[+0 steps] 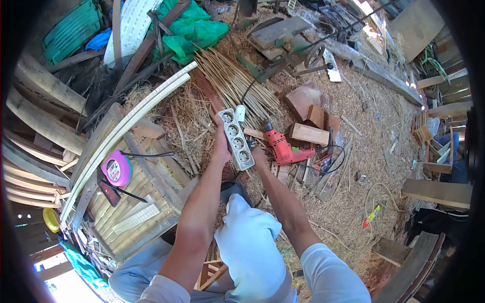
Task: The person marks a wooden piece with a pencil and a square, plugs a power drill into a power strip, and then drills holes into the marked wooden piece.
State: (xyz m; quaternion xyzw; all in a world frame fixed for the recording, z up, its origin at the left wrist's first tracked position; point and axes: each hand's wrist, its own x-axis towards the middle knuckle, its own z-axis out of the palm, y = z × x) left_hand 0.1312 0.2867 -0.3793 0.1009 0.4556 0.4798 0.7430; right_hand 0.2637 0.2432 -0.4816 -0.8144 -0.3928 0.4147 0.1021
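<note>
A white power strip (235,138) with several sockets is held up in front of me, with a white plug (240,112) in its far end and a black cable running away from it. My left hand (221,146) grips the strip along its left side. My right hand (259,155) holds its near end from the right. Just right of the strip a red electric drill (281,147) lies on the straw-covered ground. My knee in light trousers (247,237) is below my hands.
A slatted wooden frame (132,202) with a pink tape measure (116,170) lies at left, with long curved white strips (126,126) across it. Wood blocks (309,134), a bundle of thin sticks (235,83), green sheeting (194,28), planks and cables litter the ground.
</note>
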